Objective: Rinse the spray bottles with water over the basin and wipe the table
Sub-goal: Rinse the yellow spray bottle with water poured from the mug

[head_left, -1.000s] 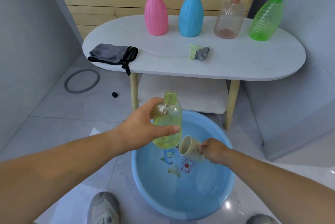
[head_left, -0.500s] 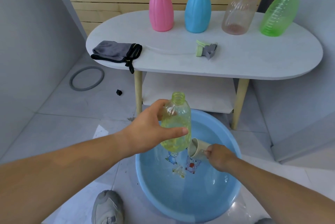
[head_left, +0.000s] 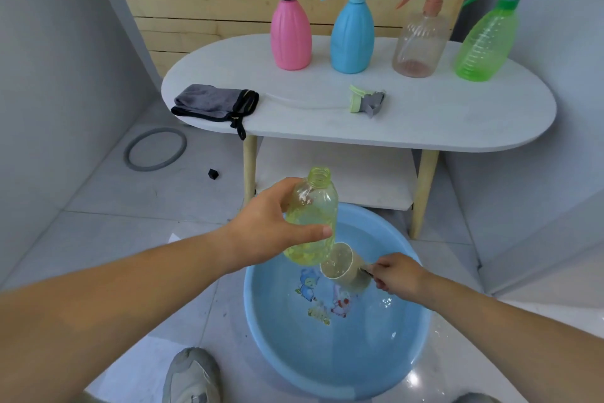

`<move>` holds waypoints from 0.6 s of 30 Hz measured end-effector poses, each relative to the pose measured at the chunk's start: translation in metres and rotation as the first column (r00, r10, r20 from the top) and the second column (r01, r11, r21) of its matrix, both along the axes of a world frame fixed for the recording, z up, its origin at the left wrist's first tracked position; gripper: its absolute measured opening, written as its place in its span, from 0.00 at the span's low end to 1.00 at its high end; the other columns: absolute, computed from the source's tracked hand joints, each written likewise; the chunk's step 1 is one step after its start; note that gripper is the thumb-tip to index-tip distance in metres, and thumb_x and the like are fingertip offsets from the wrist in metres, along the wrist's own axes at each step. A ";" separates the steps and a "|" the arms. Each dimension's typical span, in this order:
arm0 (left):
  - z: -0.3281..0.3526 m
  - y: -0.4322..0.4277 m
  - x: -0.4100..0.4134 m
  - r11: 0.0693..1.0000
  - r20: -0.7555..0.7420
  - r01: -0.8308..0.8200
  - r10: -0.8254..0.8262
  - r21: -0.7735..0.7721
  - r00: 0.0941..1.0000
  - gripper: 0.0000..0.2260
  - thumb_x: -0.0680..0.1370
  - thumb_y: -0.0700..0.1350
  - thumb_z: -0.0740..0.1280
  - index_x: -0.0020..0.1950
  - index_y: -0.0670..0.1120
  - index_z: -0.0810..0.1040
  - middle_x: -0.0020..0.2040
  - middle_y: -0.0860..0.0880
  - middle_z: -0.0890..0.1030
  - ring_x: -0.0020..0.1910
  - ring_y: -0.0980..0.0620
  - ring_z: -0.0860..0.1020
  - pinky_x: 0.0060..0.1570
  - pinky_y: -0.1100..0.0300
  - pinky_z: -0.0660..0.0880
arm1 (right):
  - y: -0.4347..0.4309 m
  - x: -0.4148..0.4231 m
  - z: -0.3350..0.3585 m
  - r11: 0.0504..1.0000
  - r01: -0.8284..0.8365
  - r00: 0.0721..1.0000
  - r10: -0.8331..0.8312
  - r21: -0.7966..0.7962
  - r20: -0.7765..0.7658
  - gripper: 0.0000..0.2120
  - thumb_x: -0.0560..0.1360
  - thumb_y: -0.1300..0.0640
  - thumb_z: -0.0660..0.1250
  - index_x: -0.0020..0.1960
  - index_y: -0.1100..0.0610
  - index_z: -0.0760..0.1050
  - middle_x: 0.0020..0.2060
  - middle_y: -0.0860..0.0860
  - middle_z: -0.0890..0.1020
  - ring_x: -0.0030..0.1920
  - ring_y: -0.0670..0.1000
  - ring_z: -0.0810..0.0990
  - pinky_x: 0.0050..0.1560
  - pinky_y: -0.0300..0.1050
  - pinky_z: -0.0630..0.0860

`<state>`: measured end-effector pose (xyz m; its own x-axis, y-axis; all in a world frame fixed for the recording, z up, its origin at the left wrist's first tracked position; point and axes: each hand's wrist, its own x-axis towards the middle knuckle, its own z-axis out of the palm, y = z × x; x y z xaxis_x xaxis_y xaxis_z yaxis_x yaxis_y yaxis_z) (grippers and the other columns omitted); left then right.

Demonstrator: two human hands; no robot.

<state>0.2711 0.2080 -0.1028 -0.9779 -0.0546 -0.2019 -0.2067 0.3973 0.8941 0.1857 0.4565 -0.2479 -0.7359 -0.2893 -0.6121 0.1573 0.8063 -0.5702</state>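
My left hand (head_left: 266, 232) grips a clear yellow-green bottle (head_left: 313, 206) with no spray head, upright over the blue basin (head_left: 405, 366) on the floor. My right hand (head_left: 395, 273) holds a beige cup (head_left: 341, 268) by its handle, tipped on its side just below the bottle. The bottle's green and grey spray head (head_left: 366, 102) with its tube lies on the white table (head_left: 457, 121). Pink (head_left: 290, 33), blue (head_left: 352, 33), clear peach (head_left: 418, 40) and green (head_left: 487, 43) spray bottles stand along the table's back. A grey cloth (head_left: 212, 102) lies at its left end.
The basin holds water and has cartoon pictures on its bottom. A grey ring (head_left: 155, 149) and a small black piece (head_left: 213, 173) lie on the tiled floor at the left. My shoe (head_left: 189, 376) is beside the basin. A lower shelf (head_left: 333, 174) sits under the table.
The cup in my right hand has come up slightly and now sits closer under the bottle. The camera has tilted a little; the bottle stays held over the basin.
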 end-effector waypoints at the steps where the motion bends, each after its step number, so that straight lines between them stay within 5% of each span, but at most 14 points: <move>1: 0.002 -0.002 -0.001 1.000 -0.003 -0.008 0.008 -0.002 1.000 0.24 0.70 0.49 0.81 0.61 0.59 0.76 0.55 0.56 0.84 0.54 0.62 0.82 0.52 0.67 0.80 | 0.000 0.001 0.011 0.999 0.016 1.000 -0.016 -0.043 -0.001 0.17 0.77 0.50 0.66 0.32 0.56 0.73 0.29 0.51 0.78 0.32 0.51 0.74 0.38 0.45 0.72; 6: 0.016 -0.009 0.001 0.998 -0.044 -0.070 0.070 0.005 0.997 0.24 0.70 0.48 0.81 0.62 0.58 0.76 0.55 0.56 0.84 0.52 0.63 0.82 0.45 0.71 0.78 | 0.012 0.007 0.085 0.982 0.080 0.993 -0.093 -0.172 -0.067 0.16 0.79 0.57 0.62 0.34 0.59 0.75 0.34 0.55 0.81 0.34 0.50 0.79 0.41 0.41 0.79; 10: 0.018 -0.012 0.006 0.995 -0.028 -0.097 0.097 0.011 0.995 0.25 0.70 0.48 0.81 0.64 0.58 0.75 0.55 0.56 0.83 0.53 0.61 0.82 0.45 0.69 0.77 | 0.024 0.010 0.131 0.977 0.060 0.982 -0.094 -0.204 -0.164 0.18 0.78 0.53 0.61 0.32 0.55 0.78 0.34 0.52 0.85 0.38 0.52 0.83 0.55 0.55 0.81; 18: 0.027 0.000 0.011 0.996 -0.051 -0.092 0.092 0.002 0.994 0.27 0.69 0.49 0.82 0.65 0.57 0.76 0.55 0.56 0.83 0.55 0.58 0.82 0.52 0.64 0.78 | 0.031 0.028 0.221 0.907 0.084 0.897 -0.249 -0.413 -0.365 0.21 0.80 0.55 0.61 0.29 0.54 0.78 0.32 0.51 0.84 0.36 0.51 0.82 0.55 0.57 0.80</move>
